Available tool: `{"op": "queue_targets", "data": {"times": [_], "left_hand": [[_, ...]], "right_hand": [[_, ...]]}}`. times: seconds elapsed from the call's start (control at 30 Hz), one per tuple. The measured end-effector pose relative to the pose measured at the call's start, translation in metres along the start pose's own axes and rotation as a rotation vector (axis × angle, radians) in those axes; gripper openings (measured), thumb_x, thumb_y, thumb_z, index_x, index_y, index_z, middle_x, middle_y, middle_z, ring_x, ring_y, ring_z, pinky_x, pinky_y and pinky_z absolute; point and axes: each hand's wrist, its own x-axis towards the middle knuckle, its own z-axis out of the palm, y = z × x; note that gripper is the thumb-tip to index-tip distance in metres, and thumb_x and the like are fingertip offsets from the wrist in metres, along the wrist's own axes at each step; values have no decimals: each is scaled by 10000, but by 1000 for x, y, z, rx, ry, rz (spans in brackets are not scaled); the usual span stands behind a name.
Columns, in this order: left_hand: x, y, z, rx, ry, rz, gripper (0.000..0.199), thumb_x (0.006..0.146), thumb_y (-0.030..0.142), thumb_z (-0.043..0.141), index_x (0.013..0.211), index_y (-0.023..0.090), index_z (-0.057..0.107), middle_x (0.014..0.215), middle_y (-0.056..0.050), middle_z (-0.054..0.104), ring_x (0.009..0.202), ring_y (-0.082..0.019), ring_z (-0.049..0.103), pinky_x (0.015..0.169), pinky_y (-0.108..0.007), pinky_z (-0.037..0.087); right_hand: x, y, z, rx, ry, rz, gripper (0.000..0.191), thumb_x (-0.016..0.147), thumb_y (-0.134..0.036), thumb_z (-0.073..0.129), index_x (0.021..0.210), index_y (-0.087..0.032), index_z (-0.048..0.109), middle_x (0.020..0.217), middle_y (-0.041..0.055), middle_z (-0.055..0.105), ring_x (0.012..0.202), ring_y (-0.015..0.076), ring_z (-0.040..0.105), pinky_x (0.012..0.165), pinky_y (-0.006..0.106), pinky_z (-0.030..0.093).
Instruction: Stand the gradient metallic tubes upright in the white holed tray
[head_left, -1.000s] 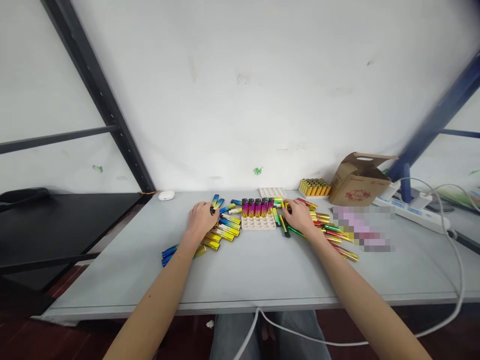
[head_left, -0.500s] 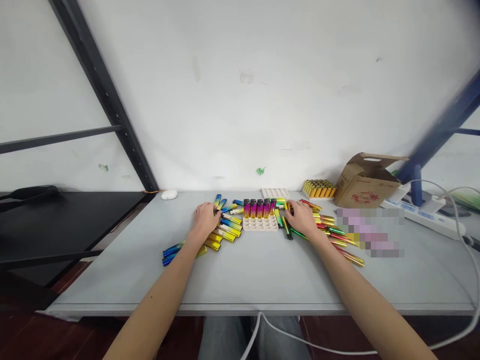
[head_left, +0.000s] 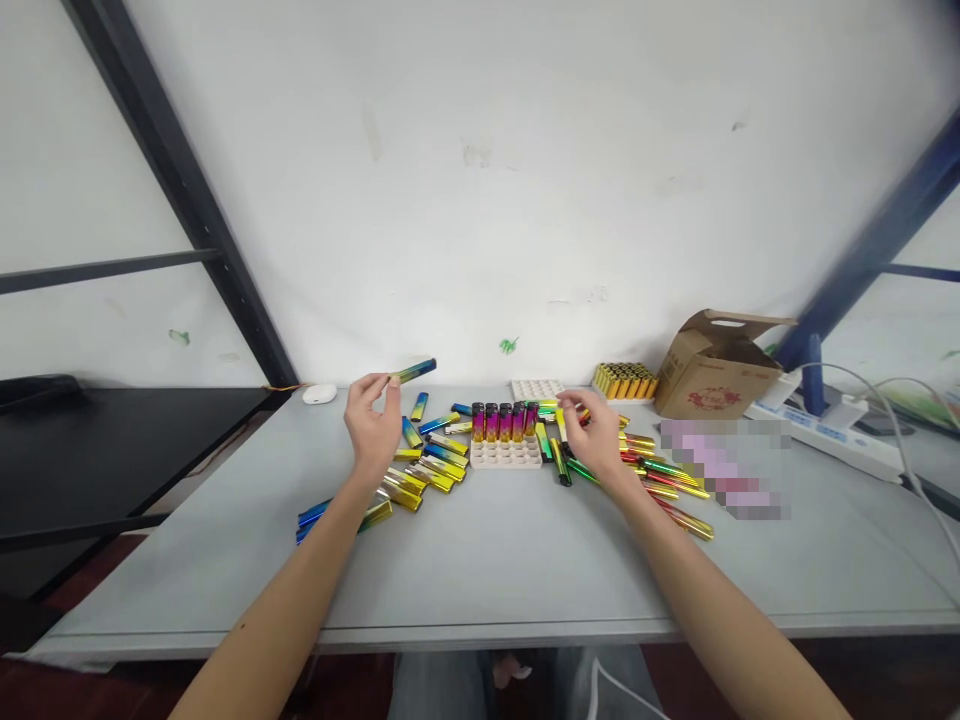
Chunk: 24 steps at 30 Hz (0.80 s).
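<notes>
Above the loose lighters (head_left: 433, 476) — left hand (head_left: 373, 428) aloft, one lighter (head_left: 418, 369) in its fingers (head_left: 394, 394).

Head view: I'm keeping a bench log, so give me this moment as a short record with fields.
left hand: raised, pinching a blue-and-yellow lighter
right hand: at the right pile; cannot tell whether it grips a lighter
right pile: loose lighters in red, green and gold
left pile: loose lighters, mostly blue and yellow
front tray: white, purple-and-gold lighters upright towards its back
rear: white tray, block of gold lighters, cardboard box with raised flap
</notes>
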Motion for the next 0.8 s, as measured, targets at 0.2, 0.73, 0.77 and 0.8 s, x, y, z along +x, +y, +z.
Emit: {"op": "queue_targets", "data": {"times": [0.2,0.73,0.77,0.8], "left_hand": [[-39,43,7,-79,-8,491,228,925,290,564,1097,236,701,990,-65,622,939,-190,603,853,-349,500],[-78,48,19,-65,-350,793,219,829,102,575,1001,213,653,897,-59,646,902,-202,588,815,-376,501],[-75,46,19,-59,-357,774,198,832,108,564,972,212,657,886,-57,643,887,-198,592,808,-370,502],[-72,44,19,-49,-367,753,178,837,117,554,943,213,660,872,-54,640,869,-194,597,798,-363,503]], "right_hand": [[-23,-55,21,750,-410,251,399,924,-520,449,1042,-221,685,857,53,703,720,187,605,625,305,454],[-16,-51,29,1100,-280,616,277,806,-391,621,1035,-239,579,800,-5,685,743,173,638,701,299,494],[-14,-48,28,1114,-274,632,261,797,-379,613,1011,-235,574,775,-8,673,735,172,637,681,293,491],[-11,-47,26,1130,-275,648,244,787,-371,606,984,-232,569,759,-9,662,730,173,636,658,288,488]]}}
